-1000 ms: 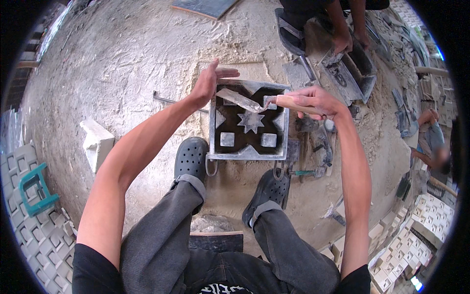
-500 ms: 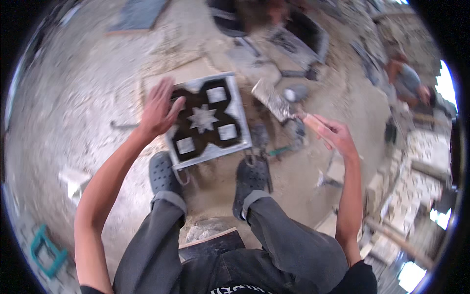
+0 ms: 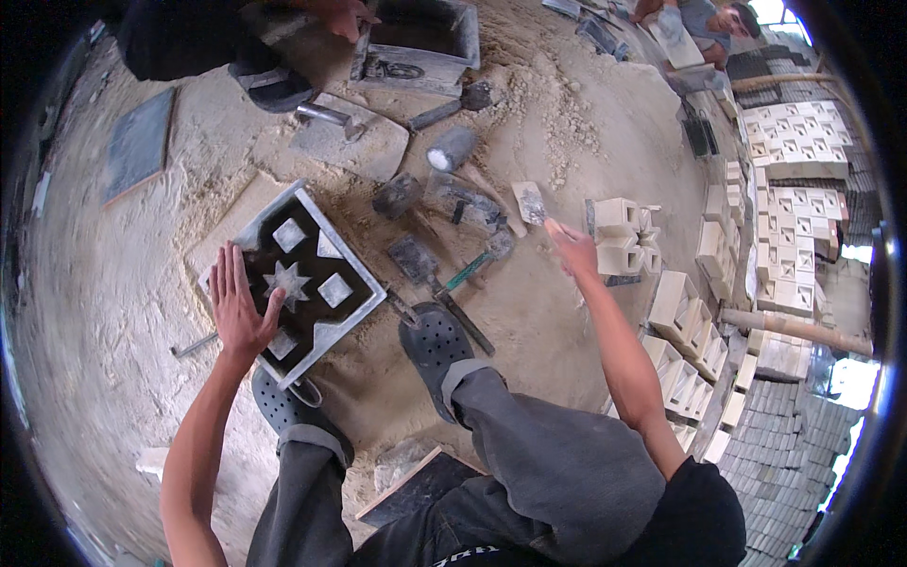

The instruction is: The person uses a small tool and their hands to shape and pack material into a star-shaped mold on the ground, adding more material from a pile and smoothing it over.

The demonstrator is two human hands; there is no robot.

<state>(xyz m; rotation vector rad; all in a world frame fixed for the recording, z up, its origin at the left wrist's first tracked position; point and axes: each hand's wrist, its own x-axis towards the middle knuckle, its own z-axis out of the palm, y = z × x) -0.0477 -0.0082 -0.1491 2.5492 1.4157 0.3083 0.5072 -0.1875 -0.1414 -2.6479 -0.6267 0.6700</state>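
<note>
White shirt lettering [image 3: 480, 552], cropped. Left hand [image 3: 240, 298] flat over star-patterned mould [image 3: 291, 283], left edge, thumb apart; right hand [image 3: 576, 250] clamped on trowel [image 3: 531, 203], blade beyond fingers.

This is probably a block workshop: mould [image 3: 333, 340], stacked blocks [image 3: 792, 132].

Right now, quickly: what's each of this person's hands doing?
Left hand: open, fingers extended over the left side of the grey mould, grasping nothing.
Right hand: closed, holding a flat-bladed trowel by its handle.
</note>
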